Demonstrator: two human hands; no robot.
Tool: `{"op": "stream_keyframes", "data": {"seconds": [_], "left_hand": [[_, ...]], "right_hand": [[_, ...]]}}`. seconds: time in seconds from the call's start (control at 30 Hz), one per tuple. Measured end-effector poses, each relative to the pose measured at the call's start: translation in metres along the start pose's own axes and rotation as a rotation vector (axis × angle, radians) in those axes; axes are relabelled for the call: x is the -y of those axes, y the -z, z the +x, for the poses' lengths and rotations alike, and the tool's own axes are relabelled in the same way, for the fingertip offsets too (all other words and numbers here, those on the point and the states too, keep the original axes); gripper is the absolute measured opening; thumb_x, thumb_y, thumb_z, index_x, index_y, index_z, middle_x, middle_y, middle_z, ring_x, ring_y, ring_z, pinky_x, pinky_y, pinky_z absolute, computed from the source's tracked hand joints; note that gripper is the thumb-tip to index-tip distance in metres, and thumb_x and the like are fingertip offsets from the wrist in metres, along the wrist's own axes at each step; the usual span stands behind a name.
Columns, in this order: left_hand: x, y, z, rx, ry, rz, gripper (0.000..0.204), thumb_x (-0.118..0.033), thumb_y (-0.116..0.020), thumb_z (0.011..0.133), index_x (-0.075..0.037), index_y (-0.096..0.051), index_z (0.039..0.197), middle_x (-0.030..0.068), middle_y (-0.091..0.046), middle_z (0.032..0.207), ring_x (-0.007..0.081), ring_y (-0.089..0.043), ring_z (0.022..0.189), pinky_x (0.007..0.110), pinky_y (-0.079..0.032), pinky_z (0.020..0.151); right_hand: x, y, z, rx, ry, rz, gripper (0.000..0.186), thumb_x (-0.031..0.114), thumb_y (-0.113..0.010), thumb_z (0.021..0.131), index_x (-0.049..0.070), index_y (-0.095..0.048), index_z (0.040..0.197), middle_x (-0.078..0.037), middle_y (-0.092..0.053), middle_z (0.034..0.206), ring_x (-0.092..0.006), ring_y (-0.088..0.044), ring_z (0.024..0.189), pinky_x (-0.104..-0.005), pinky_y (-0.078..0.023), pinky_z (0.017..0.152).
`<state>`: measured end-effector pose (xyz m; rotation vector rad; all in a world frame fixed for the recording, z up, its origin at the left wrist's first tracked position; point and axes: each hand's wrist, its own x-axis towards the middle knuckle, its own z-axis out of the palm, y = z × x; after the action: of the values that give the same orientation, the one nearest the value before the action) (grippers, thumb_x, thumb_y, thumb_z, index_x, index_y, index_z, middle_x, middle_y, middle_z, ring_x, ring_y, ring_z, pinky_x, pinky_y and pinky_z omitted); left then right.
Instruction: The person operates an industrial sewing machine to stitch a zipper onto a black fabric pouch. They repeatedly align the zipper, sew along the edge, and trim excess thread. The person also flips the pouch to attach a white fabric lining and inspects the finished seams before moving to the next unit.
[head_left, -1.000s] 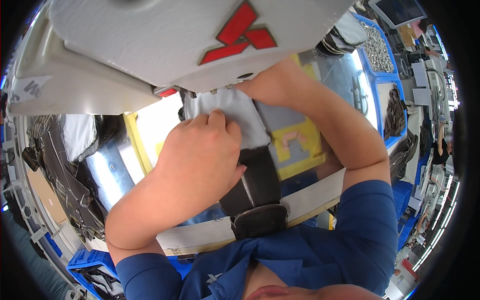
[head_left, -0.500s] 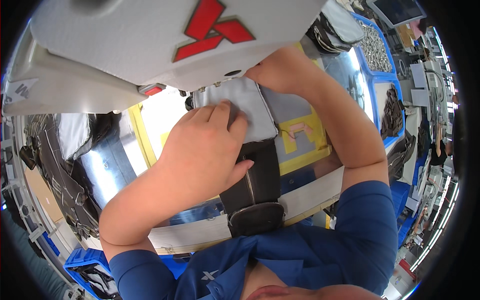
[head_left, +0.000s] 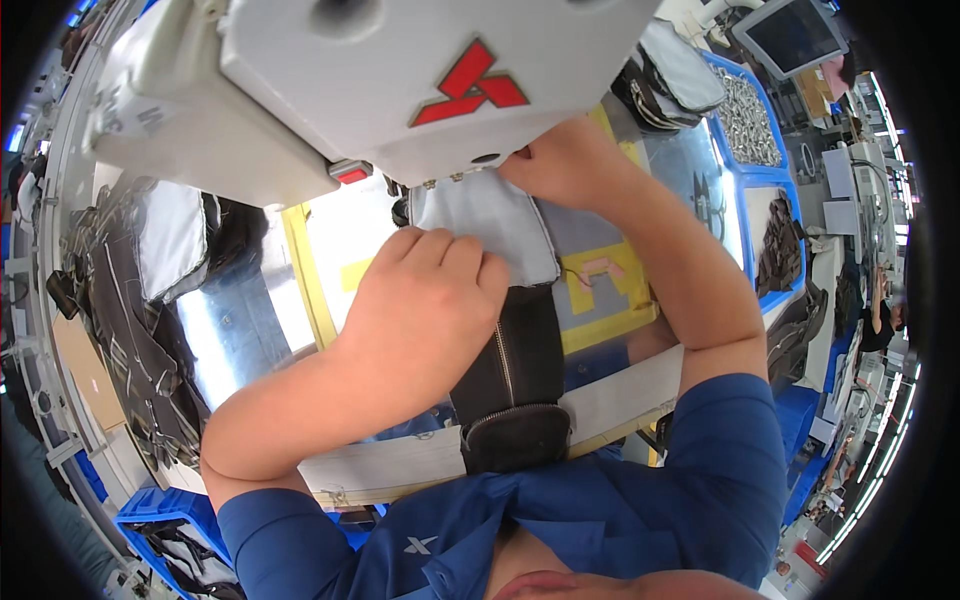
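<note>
A white sewing machine fills the top of the view. Under its head lies a light grey fabric panel, joined at its lower edge to a black pouch piece with a metal zip. My left hand is curled on the panel's lower-left part, fingers bent and pressed together, thumb hidden. My right hand is closed at the panel's upper-right edge beside the machine head, its fingertips partly hidden.
Stacks of dark and grey pieces sit left and at back right. Blue trays hold metal fittings and dark pieces. A monitor stands beyond. A blue bin sits at lower left. Yellow tape marks the worktop.
My left hand's fingers have curled further, and its thumb has gone from sight. The panel and both hands shifted slightly right, then my right hand dropped a little, along with some view movement.
</note>
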<state>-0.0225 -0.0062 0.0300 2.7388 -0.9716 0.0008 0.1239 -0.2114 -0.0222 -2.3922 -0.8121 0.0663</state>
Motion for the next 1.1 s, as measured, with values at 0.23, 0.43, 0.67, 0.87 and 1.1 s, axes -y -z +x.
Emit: {"op": "stream_keyframes", "data": {"seconds": [0.23,0.43,0.67,0.87,1.1], "left_hand": [[0.013,0.004,0.001,-0.094,0.059,0.045,0.020,-0.001,-0.069,0.075,-0.005,-0.064,0.094,0.0110,-0.064,0.099,0.0319,-0.065,0.097,0.044,-0.051,0.086],[0.030,-0.019,0.007,-0.199,-0.017,-0.172,0.022,0.002,-0.069,0.083,-0.004,-0.067,0.104,0.0132,-0.068,0.102,0.0356,-0.067,0.095,0.047,-0.054,0.085],[0.015,-0.012,-0.015,-0.604,0.095,-0.649,0.024,0.002,-0.058,0.104,0.003,-0.063,0.128,0.0158,-0.071,0.123,0.0228,-0.069,0.115,0.032,-0.054,0.099],[0.021,-0.024,-0.006,-0.873,0.009,-0.980,0.016,-0.010,-0.052,0.111,-0.001,-0.055,0.124,0.0071,-0.063,0.111,0.0145,-0.060,0.101,0.032,-0.050,0.095],[0.017,-0.055,0.001,-0.383,0.248,-0.917,0.023,-0.010,-0.066,0.104,-0.001,-0.061,0.124,0.0036,-0.061,0.107,0.0120,-0.054,0.090,0.028,-0.047,0.083]], "right_hand": [[0.002,0.017,-0.016,0.097,-0.079,-0.137,0.021,0.020,-0.066,0.086,0.000,-0.074,0.090,-0.020,-0.073,0.082,-0.0423,-0.072,0.084,-0.0495,-0.057,0.078],[-0.007,0.037,-0.052,0.116,-0.069,0.163,0.030,0.010,-0.073,0.090,0.005,-0.072,0.119,-0.016,-0.073,0.111,-0.0323,-0.070,0.104,-0.0455,-0.055,0.089],[0.016,0.030,-0.109,-0.126,0.048,0.522,0.041,0.015,-0.079,0.096,0.008,-0.064,0.134,-0.015,-0.072,0.122,-0.0253,-0.067,0.116,-0.0406,-0.055,0.102],[0.087,0.076,-0.150,-0.423,-0.067,0.568,0.024,0.016,-0.075,0.099,0.003,-0.065,0.117,-0.010,-0.074,0.096,-0.0200,-0.068,0.087,-0.0383,-0.055,0.081],[0.123,0.220,-0.264,-0.910,-0.045,0.481,0.014,0.017,-0.066,0.104,0.003,-0.066,0.107,-0.004,-0.065,0.093,-0.0113,-0.060,0.086,-0.0294,-0.049,0.077]]}}
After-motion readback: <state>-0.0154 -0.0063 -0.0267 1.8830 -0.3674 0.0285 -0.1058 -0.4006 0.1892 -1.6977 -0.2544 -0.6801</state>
